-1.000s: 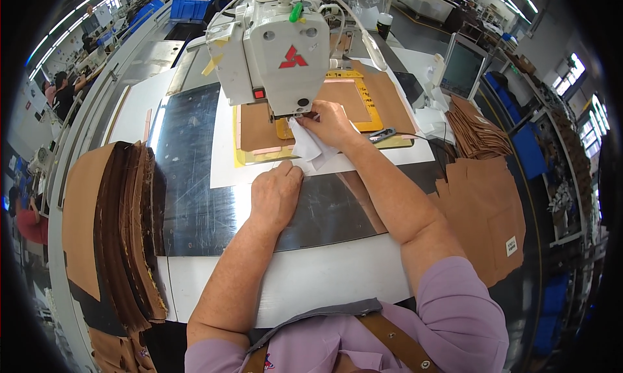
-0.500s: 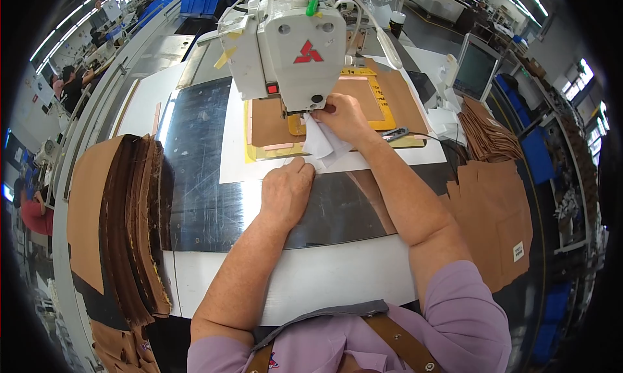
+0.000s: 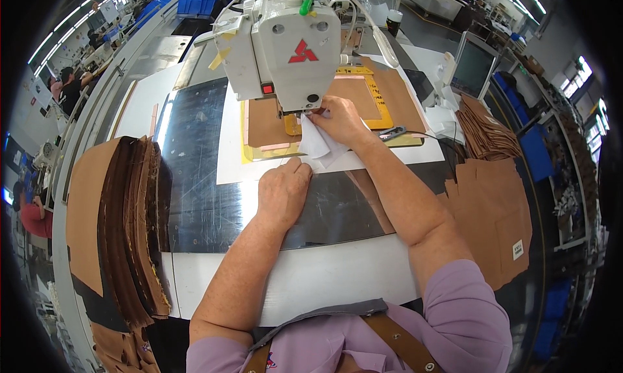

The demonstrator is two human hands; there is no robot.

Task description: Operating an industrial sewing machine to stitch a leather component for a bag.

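Observation:
Under the head of a large white sewing machine (image 3: 280,55), my right hand (image 3: 339,121) pinches a folded white cloth (image 3: 318,143) close to the needle area. The cloth hangs toward me over a yellow frame template (image 3: 383,107) and a brown panel (image 3: 263,123). My left hand (image 3: 283,190) rests with curled fingers at the front edge of a white sheet (image 3: 240,172), beside the cloth's lower corner. Whatever its fingertips grip, if anything, is hidden. A small grey cutter-like tool (image 3: 393,133) lies just right of my right wrist.
Thick stacked brown panels (image 3: 126,224) stand at the left. More brown pieces (image 3: 490,224) lie at the right, below a folded brown pile (image 3: 487,130). A monitor (image 3: 475,63) stands at the back right. A polished metal plate (image 3: 198,172) covers the table's middle.
The whole view has shifted very slightly. Both hands keep nearly the same place and hold, and the white cloth stays under the machine head, its folds slightly altered.

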